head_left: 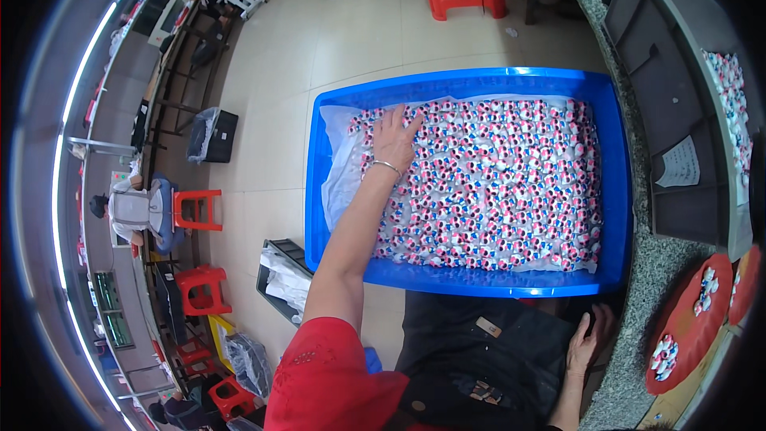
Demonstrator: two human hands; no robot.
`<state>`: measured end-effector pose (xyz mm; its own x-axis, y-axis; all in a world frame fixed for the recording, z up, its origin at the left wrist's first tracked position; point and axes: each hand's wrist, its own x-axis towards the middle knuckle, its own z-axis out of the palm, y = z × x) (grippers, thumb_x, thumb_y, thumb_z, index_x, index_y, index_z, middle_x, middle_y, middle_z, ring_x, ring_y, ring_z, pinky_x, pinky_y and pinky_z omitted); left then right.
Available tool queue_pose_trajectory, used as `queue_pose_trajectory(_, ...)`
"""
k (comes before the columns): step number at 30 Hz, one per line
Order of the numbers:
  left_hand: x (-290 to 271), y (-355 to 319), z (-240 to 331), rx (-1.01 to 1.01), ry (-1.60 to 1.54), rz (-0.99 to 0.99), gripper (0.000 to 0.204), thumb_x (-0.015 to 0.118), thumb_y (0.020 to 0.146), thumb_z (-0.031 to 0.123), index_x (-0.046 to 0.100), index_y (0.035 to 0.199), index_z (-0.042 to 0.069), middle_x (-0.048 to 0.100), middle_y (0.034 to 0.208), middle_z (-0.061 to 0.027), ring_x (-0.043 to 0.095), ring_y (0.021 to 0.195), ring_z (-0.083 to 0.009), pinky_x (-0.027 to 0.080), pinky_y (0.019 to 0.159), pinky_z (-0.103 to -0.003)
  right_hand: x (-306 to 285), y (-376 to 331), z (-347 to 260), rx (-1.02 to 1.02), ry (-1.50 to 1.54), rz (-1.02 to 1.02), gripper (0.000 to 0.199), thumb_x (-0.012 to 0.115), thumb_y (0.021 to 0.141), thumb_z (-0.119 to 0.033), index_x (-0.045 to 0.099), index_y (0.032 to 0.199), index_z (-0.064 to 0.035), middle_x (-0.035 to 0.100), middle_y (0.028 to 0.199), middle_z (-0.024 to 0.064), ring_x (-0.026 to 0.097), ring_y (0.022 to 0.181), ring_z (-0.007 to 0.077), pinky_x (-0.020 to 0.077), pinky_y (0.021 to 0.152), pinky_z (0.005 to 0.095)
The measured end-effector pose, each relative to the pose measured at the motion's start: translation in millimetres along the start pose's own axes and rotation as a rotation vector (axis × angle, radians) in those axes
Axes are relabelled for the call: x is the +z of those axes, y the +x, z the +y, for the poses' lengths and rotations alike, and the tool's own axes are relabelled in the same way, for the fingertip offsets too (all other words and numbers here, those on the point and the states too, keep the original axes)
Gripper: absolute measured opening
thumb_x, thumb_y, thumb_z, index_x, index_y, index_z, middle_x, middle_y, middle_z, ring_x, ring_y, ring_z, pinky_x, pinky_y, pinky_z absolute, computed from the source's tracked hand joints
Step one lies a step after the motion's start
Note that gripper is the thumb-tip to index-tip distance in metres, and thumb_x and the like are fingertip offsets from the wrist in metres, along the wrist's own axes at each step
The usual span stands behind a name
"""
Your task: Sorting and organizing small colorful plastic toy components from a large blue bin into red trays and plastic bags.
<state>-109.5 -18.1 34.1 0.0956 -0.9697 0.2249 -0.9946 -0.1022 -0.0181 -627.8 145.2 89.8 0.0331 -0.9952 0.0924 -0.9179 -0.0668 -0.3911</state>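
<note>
A bare left hand [393, 144], seen from afar through the head camera I run, lies palm down on small pieces [487, 183] of white, pink, blue and black that cover a white sheet [339, 168] inside a blue tub [479, 73]. The hand rests near the tub's far left part, its fingers spread well apart; I see no piece gripped, though I cannot tell what is under the palm. A metal bracelet [388, 166] circles the wrist below it, and a red sleeve [319, 375] covers the upper arm. The right hand [586, 343] hangs low, between the dark apron [487, 335] and a speckled worktop [678, 263], thumb apart from the fingers (its fingertips sink into shadow, so I cannot tell whether it holds anything). On the worktop, a red dish [686, 327] bears two clusters of mostly white pieces, near a grey bin [674, 183].
</note>
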Motion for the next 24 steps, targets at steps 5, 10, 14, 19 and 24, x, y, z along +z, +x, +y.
queue_pose_trajectory(5, -0.4, 12.9, 20.4, 0.068, -0.002, 0.003, 0.058, 0.057, 0.071, 0.001, 0.058, 0.124, 0.024, 0.043, 0.137, -0.0150, 0.040, 0.127, -0.0340, 0.033, 0.102, -0.047, -0.6, 0.4, -0.8, 0.009, 0.011, 0.003, 0.023, 0.055, 0.091, -0.017, 0.059, 0.106, 0.0002, 0.055, 0.113, 0.0174, 0.054, 0.105, 0.0365, 0.0427, 0.090, 0.0444)
queue_pose_trajectory(10, 2.9, 18.8, 29.7, 0.069, 0.017, 0.017, 0.055, 0.057, 0.072, 0.002, 0.058, 0.123, 0.024, 0.042, 0.139, -0.0152, 0.040, 0.127, -0.0345, 0.033, 0.103, -0.047, -3.7, 0.2, -2.1, 0.019, 0.015, -0.009, 0.023, 0.055, 0.091, -0.016, 0.058, 0.107, 0.0005, 0.055, 0.114, 0.0179, 0.054, 0.106, 0.0367, 0.0427, 0.091, 0.0436)
queue_pose_trajectory(14, 3.9, 28.1, 42.6, 0.122, -0.015, 0.022, 0.054, 0.058, 0.072, 0.002, 0.060, 0.121, 0.024, 0.042, 0.139, -0.0150, 0.039, 0.128, -0.0349, 0.033, 0.103, -0.049, -5.6, 2.2, -4.2, 0.038, 0.042, -0.025, 0.022, 0.055, 0.092, -0.015, 0.058, 0.107, 0.0006, 0.054, 0.115, 0.0188, 0.053, 0.107, 0.0372, 0.0430, 0.092, 0.0429)
queue_pose_trajectory(19, 1.7, 34.1, 53.2, 0.146, 0.007, 0.012, 0.054, 0.059, 0.071, 0.002, 0.060, 0.120, 0.024, 0.042, 0.139, -0.0149, 0.040, 0.128, -0.0344, 0.033, 0.103, -0.048, -4.6, 0.5, -1.0, 0.045, 0.067, -0.027, 0.023, 0.055, 0.091, -0.014, 0.057, 0.109, 0.0010, 0.054, 0.116, 0.0197, 0.053, 0.108, 0.0378, 0.0431, 0.093, 0.0427)
queue_pose_trajectory(24, 0.9, 43.0, 68.2, 0.212, -0.001, -0.003, 0.057, 0.058, 0.071, 0.002, 0.059, 0.123, 0.024, 0.040, 0.140, -0.0143, 0.039, 0.128, -0.0341, 0.031, 0.105, -0.049, -6.5, 0.8, -2.5, 0.071, 0.106, -0.071, 0.024, 0.054, 0.091, -0.013, 0.055, 0.111, 0.0017, 0.052, 0.118, 0.0204, 0.052, 0.109, 0.0388, 0.0426, 0.094, 0.0431)
